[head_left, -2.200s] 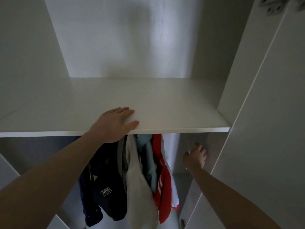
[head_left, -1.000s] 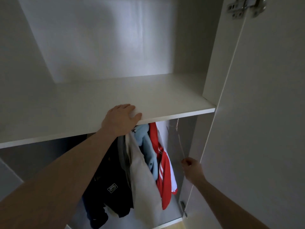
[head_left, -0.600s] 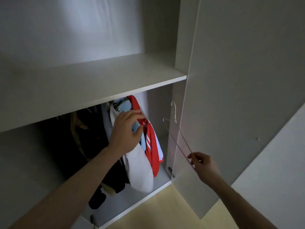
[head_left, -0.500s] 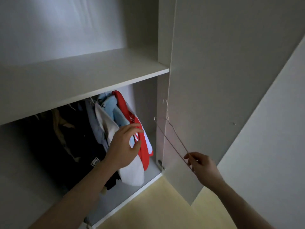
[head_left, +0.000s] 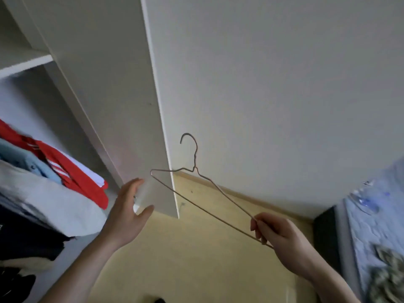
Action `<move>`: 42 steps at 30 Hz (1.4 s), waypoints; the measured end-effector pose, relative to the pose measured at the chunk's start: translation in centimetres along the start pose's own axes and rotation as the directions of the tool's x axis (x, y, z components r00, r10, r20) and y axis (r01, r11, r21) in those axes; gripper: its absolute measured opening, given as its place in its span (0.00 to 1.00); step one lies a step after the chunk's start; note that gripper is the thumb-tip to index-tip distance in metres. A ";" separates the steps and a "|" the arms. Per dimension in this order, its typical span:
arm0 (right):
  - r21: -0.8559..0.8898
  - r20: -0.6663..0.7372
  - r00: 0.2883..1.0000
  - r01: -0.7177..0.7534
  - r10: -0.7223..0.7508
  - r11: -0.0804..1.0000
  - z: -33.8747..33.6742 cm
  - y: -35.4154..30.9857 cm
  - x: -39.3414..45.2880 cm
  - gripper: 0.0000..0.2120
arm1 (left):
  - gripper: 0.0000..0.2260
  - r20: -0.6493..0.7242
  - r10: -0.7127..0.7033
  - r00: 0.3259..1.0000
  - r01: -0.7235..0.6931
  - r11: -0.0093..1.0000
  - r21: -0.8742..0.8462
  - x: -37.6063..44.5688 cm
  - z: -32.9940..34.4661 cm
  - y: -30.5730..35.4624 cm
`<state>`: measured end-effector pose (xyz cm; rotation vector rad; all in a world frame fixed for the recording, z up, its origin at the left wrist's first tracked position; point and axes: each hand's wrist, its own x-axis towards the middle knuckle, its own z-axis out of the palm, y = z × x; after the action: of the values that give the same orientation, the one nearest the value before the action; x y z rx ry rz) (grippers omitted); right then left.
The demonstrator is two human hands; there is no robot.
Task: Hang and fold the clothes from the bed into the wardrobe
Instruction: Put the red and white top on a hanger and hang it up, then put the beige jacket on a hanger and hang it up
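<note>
A thin wire hanger is pinched at one lower corner by the right hand, whose fingers are curled round the wire; the hook is pointed up and away from that hand, against a pale wall. The left hand is held open with straight fingers, nothing in it, just beside the lower edge of the open wardrobe door and close to the hanger's far corner. To the left of the left hand, hung clothes are seen inside the wardrobe: a red garment, a pale blue one, a light grey one and dark ones below. To the right of the right hand, the edge of a bed with a blue patterned cover is seen, and a blurred, crumpled garment lies on it. The step in hand is judged to be carrying the empty hanger to the bed so that a garment can be put on it. It would be done best if the hanger were kept level and the grip firm, since thin wire twists easily. The door's edge lies between the hands, near the wire, and should be cleared before any swing to the right. Open room is offered by the bare yellow floor below both hands.
</note>
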<state>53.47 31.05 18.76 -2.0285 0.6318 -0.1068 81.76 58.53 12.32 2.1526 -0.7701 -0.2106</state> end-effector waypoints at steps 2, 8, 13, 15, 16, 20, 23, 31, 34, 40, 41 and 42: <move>0.013 -0.071 0.997 -0.030 0.031 0.999 -3.6 4.4 -4.8 0.11 | 0.31 0.064 0.064 0.996 -0.066 0.997 0.025 -0.3 4.5 4.1; 0.093 -0.210 0.967 -0.126 0.143 0.988 -12.0 13.8 -18.4 0.13 | 0.28 0.310 0.153 0.938 -0.198 0.973 0.117 -3.1 18.4 15.9; 0.125 -0.375 0.888 -0.237 0.267 0.963 -17.9 19.4 -29.2 0.13 | 0.04 0.492 0.223 0.841 -0.324 0.937 0.128 -5.6 28.6 23.2; 0.180 -0.446 0.828 -0.290 0.341 0.940 -19.5 21.6 -33.0 0.15 | 0.04 0.562 0.229 0.795 -0.355 0.927 0.124 -6.7 32.0 26.1; 0.201 -0.478 0.796 -0.313 0.372 0.928 -20.2 22.7 -34.9 0.15 | 0.06 0.604 0.232 0.763 -0.371 0.921 0.115 -7.2 33.8 27.3; 0.290 -0.584 0.673 -0.348 0.453 0.891 -22.5 26.4 -41.2 0.17 | 0.05 0.765 0.254 0.591 -0.421 0.907 0.024 -9.2 41.0 32.1; 0.429 -0.617 0.606 -0.275 0.502 0.860 -23.9 28.6 -45.0 0.17 | 0.12 0.810 0.273 0.519 -0.410 0.911 -0.045 -11.0 46.5 35.3; 0.581 -0.628 0.490 -0.221 0.604 0.783 -30.4 34.7 -51.4 0.19 | 0.35 0.743 0.343 0.574 -0.375 0.917 -0.134 -13.9 61.8 44.6; 0.612 -0.592 0.488 -0.247 0.642 0.752 -34.2 36.7 -52.7 0.19 | 0.14 0.818 0.309 0.485 -0.236 0.947 -0.218 -14.6 67.3 48.0; 0.504 -0.566 0.335 -0.583 0.753 0.638 -39.3 42.5 -55.0 0.19 | 0.08 0.859 0.227 0.459 -0.266 0.958 -0.111 -17.3 76.1 52.2; 0.481 -0.548 0.316 -0.639 0.775 0.600 -39.7 43.5 -55.2 0.19 | 0.08 0.862 0.213 0.459 -0.266 0.959 -0.096 -18.4 76.9 53.1; 0.485 -0.530 0.306 -0.656 0.791 0.578 -40.0 44.4 -55.3 0.19 | 0.08 0.870 0.199 0.451 -0.269 0.960 -0.080 -19.4 77.8 53.7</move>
<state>-24.47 8.40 12.62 -1.2549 1.9476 -0.3969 11.16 -6.19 0.14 1.8613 -1.6647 -1.2356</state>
